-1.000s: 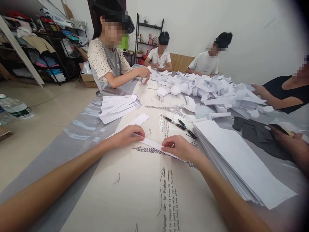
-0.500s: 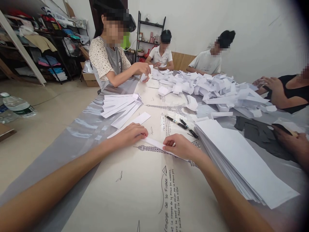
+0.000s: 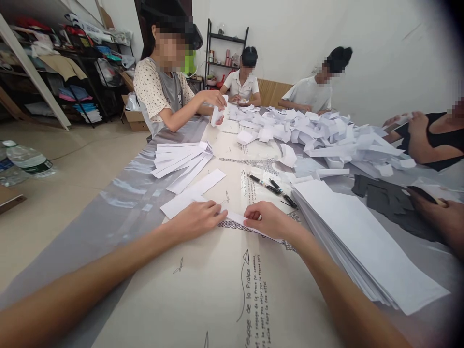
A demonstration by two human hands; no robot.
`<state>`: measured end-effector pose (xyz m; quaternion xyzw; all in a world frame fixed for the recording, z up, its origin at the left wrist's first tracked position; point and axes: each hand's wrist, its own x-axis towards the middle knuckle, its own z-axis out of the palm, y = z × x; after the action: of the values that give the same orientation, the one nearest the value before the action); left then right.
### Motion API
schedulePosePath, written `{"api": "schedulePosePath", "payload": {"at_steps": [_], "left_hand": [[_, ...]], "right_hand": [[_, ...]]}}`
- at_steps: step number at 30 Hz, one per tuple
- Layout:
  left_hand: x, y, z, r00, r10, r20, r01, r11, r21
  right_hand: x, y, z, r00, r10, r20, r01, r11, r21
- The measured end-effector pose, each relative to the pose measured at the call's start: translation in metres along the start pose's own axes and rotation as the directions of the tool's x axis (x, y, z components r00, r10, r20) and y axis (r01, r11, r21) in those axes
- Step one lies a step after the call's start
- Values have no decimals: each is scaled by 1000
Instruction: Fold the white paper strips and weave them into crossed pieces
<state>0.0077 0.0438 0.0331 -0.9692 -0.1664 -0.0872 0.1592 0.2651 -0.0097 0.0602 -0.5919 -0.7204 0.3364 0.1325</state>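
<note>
Water bottle of clear plastic with a white cap and green label (image 3: 31, 159) is on the floor at the frame's left, apart from our work surface. Rightward, a glossy grey table covering (image 3: 119, 203) borders a cream sheet printed with black Eiffel Towers (image 3: 195, 290). Left of centre, thin white paper strips (image 3: 181, 159) lie fanned, perhaps so single ones lift easily; a loose, flat white piece of paper (image 3: 210, 183) slants just below them.

Near the middle, our left hand (image 3: 199, 216) lies palm down, fingers together and slightly bent, pressing the left end of a narrow white paper strip (image 3: 236, 218); we cannot tell whether its thumb grips. Our right hand (image 3: 266, 220) is curled almost closed, thumb and forefinger pinching that strip farther right. Held between both hands at the frame's centre, it seems kept steady this way.

Just beyond the right hand lie slim black pens (image 3: 266, 183). Upper right, folded white paper pieces (image 3: 308, 133) spread in a loose heap. At lower right, a tall-sided stack of white paper sheets (image 3: 362, 237) fans beside our right forearm, probably for easy reach.
</note>
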Motion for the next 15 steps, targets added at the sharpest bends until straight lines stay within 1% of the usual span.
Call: {"api": "schedulePosePath", "payload": {"at_steps": [3, 7, 10, 15], "left_hand": [[-4, 16, -2, 999, -53, 4, 53, 998, -27], [-8, 32, -4, 996, -84, -28, 81, 993, -80], [-12, 38, -5, 995, -97, -20, 93, 986, -139], [-16, 39, -5, 994, -106, 7, 105, 969, -223]], "right_hand": [[0, -1, -1, 1000, -6, 4, 6, 1000, 7], [0, 0, -1, 1000, -12, -2, 12, 1000, 3], [0, 0, -1, 1000, -10, -9, 10, 1000, -1], [-1, -1, -2, 1000, -8, -6, 8, 1000, -7]]}}
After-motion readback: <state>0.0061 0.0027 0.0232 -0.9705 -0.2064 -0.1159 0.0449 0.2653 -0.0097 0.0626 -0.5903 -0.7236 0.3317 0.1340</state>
